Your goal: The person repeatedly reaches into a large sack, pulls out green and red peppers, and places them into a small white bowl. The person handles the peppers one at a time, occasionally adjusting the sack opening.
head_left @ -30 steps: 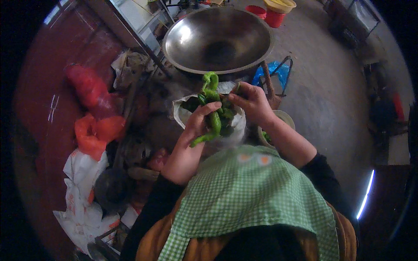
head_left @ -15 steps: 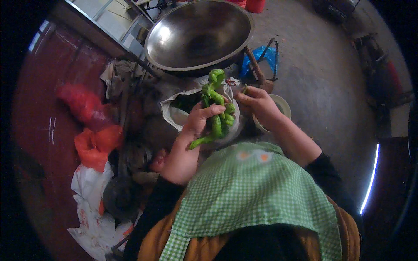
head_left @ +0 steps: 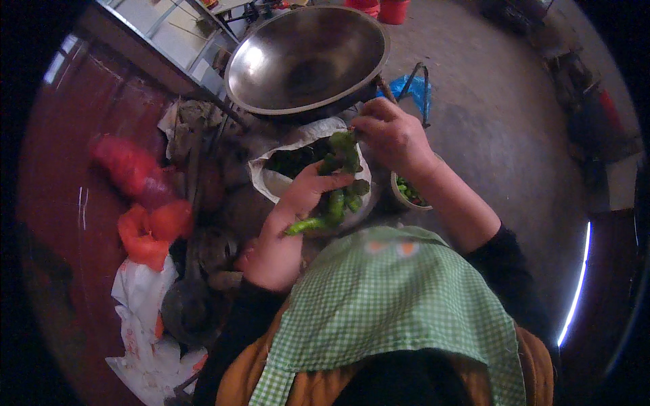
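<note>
Several green peppers (head_left: 335, 206), long and twisted, are bunched in my left hand (head_left: 308, 189). Its thumb presses across them, and one pepper's tip sticks out below toward the apron. My right hand (head_left: 396, 135) is closed in a pinch at the upper end of the bunch, where a darker, blurred pepper (head_left: 344, 150) stands up. Whatever lies between those fingertips is too small to make out. Under the peppers a white sack (head_left: 267, 179) gapes, with dark green contents (head_left: 291, 160). Partly hidden by my right forearm is a pale bucket (head_left: 414, 206) holding green pieces.
A wide metal basin (head_left: 308, 61) stands beyond the sack. Behind my right hand are a blue plastic bag (head_left: 418, 91) and a dark metal frame. Red buckets (head_left: 393, 11) sit at the far end. Red and orange bags (head_left: 156, 227) and white sacking (head_left: 143, 304) lie at left.
My right hand has moved left and up, from beside the peppers to the top of the bunch. The peppers have shifted in my left hand. More of the bucket's green contents now shows.
</note>
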Action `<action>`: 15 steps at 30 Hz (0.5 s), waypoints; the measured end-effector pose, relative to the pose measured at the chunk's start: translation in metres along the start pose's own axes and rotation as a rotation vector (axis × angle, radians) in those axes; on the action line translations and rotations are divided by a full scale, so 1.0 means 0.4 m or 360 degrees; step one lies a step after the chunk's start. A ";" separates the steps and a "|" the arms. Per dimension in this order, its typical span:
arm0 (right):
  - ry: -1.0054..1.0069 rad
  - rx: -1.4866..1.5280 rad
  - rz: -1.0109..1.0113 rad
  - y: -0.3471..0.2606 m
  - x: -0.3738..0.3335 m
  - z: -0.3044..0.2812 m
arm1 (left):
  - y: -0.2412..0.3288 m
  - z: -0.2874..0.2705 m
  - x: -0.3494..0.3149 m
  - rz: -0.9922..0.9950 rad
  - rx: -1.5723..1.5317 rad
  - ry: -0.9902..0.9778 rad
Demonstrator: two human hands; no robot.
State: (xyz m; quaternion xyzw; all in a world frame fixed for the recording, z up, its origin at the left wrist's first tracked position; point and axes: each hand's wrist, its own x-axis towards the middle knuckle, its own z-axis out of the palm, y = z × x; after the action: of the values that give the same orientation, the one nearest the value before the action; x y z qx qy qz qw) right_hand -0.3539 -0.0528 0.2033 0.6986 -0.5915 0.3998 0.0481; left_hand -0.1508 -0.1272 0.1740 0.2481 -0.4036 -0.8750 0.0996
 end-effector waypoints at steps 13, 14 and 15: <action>-0.0391 0.1452 0.1069 -0.025 -0.093 0.016 | -0.052 -0.037 -0.019 0.0103 -0.0372 -0.0284; -0.0406 0.1399 0.1108 -0.028 -0.091 0.019 | -0.052 -0.033 -0.023 0.0095 -0.0409 -0.0286; -0.0417 0.1335 0.1131 -0.030 -0.091 0.024 | -0.053 -0.028 -0.026 0.0083 -0.0447 -0.0290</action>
State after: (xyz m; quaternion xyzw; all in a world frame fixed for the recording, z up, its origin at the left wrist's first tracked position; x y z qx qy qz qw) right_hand -0.3381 -0.0258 0.1793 0.4594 -0.5818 0.5022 -0.4452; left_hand -0.1358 -0.1168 0.1554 0.1409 -0.2909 -0.9388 0.1189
